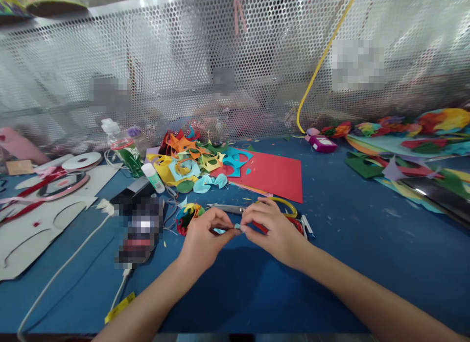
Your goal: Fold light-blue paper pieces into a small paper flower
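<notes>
My left hand [204,235] and my right hand [272,228] meet over the blue table [367,244], fingertips pinched together on a small light-blue paper piece [237,227]. Scissors [235,209] with yellow and red handles lie just behind my hands, partly hidden by the right one. A multicoloured paper flower [187,215] rests beside my left hand. A red paper sheet [273,174] lies flat further back.
A heap of cut coloured paper scraps [191,158] sits behind the hands. A glue bottle [153,178], ribbon spools [79,161] and white card [33,229] are at left. A phone with a white cable [62,268], coloured paper stacks [411,146] at right, perforated metal wall behind.
</notes>
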`<control>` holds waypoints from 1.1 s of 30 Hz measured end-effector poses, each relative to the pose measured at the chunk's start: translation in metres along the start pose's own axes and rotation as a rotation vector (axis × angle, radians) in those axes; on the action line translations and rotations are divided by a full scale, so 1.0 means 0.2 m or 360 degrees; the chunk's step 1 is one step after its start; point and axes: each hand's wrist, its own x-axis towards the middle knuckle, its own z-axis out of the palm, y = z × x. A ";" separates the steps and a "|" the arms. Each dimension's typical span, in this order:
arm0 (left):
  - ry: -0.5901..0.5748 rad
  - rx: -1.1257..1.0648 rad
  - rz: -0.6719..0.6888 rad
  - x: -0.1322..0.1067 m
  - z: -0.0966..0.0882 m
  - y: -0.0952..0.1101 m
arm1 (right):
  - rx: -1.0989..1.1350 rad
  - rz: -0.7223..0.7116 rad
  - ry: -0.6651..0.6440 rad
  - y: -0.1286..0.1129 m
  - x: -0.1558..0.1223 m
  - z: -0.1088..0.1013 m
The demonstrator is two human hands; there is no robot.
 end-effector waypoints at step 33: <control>0.0155 0.0178 0.0652 -0.01 0.01 -0.05 | 0.0070 -0.0182 0.0089 -0.01 -0.02 -0.01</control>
